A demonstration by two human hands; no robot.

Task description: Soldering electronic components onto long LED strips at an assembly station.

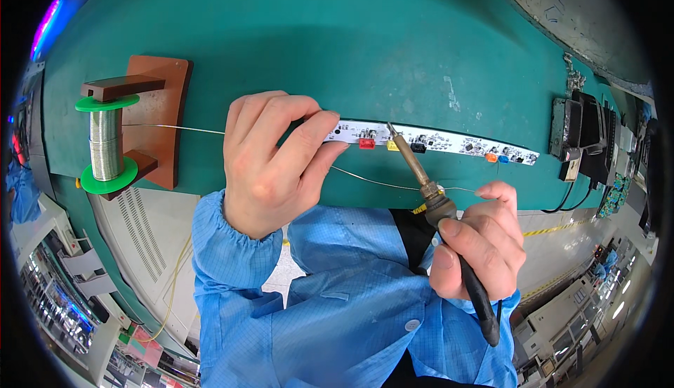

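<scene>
My left hand [270, 160] pinches the left end of a long, narrow white circuit board [453, 142] between thumb and fingers. Small red, yellow, black, orange and blue connectors sit along the board. In my right hand [484, 244] is a soldering iron [425, 181] with a dark handle; its tip meets the board's upper edge, near the yellow connector [392, 146]. Whether the tip touches the board, I cannot tell. Thin solder wire [372, 181] runs from behind my left hand to the fingertips of my right hand.
A solder spool [107, 146] with green flanges stands on a brown holder [160, 121] at the left. Black equipment [590, 132] and a green circuit board [616, 191] are at the right. A large pale rounded object [583, 19] rises at the far right. The green mat [337, 44] covers the bench.
</scene>
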